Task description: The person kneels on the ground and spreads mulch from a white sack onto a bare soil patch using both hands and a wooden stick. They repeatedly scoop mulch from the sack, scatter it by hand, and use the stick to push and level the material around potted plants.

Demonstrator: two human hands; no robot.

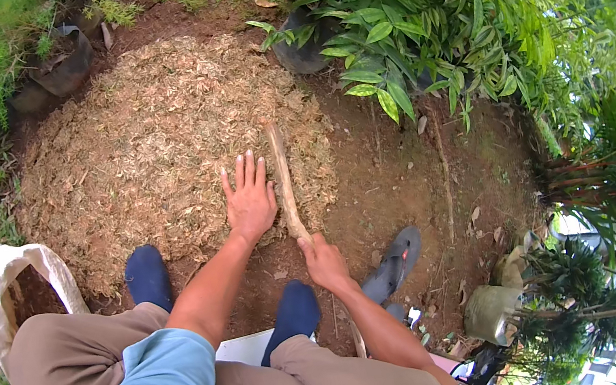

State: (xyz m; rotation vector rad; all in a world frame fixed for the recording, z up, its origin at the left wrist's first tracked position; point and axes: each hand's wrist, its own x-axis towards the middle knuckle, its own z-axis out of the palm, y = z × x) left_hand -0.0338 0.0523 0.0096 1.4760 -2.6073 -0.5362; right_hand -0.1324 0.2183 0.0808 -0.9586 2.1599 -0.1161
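A broad, low pile of dry, chopped plant mulch (148,128) covers the reddish soil in front of me. My left hand (251,205) rests palm down on its near right part, fingers spread, holding nothing that shows. Just to its right, my right hand (325,260) grips the near end of a slightly bent wooden stick (284,178). The stick points away from me, and its far end meets the mulch; whether the tip is sunk in cannot be told.
An open white sack (59,273) stands at my left knee. Grey flip-flops (388,277) lie on the soil at right. Beyond the pile are black plant bags (66,65) and a dark pot (304,48) under leafy plants. A pale planter (489,309) is at lower right.
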